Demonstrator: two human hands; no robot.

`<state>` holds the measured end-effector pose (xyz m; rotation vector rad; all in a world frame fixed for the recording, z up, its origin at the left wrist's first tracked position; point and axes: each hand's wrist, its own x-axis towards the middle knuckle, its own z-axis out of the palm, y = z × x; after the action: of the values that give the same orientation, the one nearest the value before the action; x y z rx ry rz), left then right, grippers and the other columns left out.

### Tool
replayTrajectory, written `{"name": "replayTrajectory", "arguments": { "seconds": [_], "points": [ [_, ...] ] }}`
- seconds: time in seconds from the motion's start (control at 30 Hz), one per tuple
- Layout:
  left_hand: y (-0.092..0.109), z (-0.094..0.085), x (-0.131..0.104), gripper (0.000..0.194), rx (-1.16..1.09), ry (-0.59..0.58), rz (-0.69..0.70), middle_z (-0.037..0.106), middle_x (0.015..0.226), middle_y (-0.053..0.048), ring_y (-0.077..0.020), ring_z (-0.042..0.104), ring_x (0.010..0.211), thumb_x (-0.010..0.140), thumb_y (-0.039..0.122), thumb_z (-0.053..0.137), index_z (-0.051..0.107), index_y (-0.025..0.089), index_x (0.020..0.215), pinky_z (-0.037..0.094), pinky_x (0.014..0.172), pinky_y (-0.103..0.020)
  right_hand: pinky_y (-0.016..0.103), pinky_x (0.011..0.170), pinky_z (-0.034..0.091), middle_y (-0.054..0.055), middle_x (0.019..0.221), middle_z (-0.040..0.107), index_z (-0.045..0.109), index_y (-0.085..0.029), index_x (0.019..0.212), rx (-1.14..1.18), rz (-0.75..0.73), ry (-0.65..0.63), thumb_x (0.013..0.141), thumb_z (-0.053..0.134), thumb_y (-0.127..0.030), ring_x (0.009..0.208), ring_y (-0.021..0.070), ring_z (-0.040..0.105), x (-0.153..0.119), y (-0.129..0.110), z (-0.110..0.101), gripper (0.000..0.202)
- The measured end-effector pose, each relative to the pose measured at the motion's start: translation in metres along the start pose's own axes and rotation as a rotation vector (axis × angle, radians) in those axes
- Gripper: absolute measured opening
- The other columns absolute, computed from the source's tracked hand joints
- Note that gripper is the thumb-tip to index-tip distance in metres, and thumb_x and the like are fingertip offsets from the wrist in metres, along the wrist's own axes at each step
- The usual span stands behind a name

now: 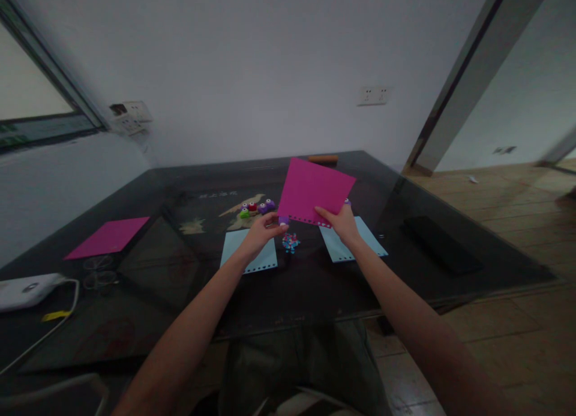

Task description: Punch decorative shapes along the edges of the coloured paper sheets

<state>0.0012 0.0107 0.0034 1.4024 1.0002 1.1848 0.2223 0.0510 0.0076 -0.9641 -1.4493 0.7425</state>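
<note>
A magenta sheet (315,188) with small holes punched along its near edge is held up above the table. My right hand (339,223) pinches that edge, thumb on top. At the sheet's left corner, my left hand (264,231) is closed on a small purple punch (283,220). Below lies a little pile of blue and pink paper bits (290,242). Two light blue sheets, one at the left (256,254) and one at the right (348,243), also have holes along their near edges. Several coloured punches (252,208) stand behind the left one.
Another magenta sheet (109,237) lies at the left of the dark table (297,308), with glasses (99,273) near it. A white power strip (27,290) with a cable is at the far left. A black case (441,245) lies right, a brown roll (323,159) at the back.
</note>
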Motion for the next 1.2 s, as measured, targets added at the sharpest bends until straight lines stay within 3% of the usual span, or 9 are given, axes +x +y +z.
{"name": "replayTrajectory", "arguments": {
  "seconds": [0.57,1.2],
  "points": [
    [0.0018,0.0002,-0.0010,0.033,-0.040,0.015,-0.055,0.063,0.091,-0.006,-0.0125,0.060,0.071,0.068,0.034,0.070,0.061,0.013,0.092,0.049,0.073,-0.030,0.041,0.079,0.051,0.011,0.091,0.070,0.068,-0.015,0.087,-0.167,-0.077,-0.085,0.069,0.067,-0.038,0.083,0.0267,0.065,-0.0023,-0.0024,-0.0002,0.029],
    [-0.0014,-0.0027,0.0015,0.028,-0.129,0.007,-0.118,0.066,0.091,-0.005,-0.0123,0.062,0.071,0.070,0.033,0.070,0.063,0.014,0.090,0.050,0.076,-0.029,0.040,0.084,0.050,0.011,0.096,0.069,0.068,-0.015,0.094,-0.185,-0.076,-0.151,0.070,0.067,-0.035,0.089,0.0263,0.064,-0.0005,-0.0023,-0.0013,0.031]
  ]
}}
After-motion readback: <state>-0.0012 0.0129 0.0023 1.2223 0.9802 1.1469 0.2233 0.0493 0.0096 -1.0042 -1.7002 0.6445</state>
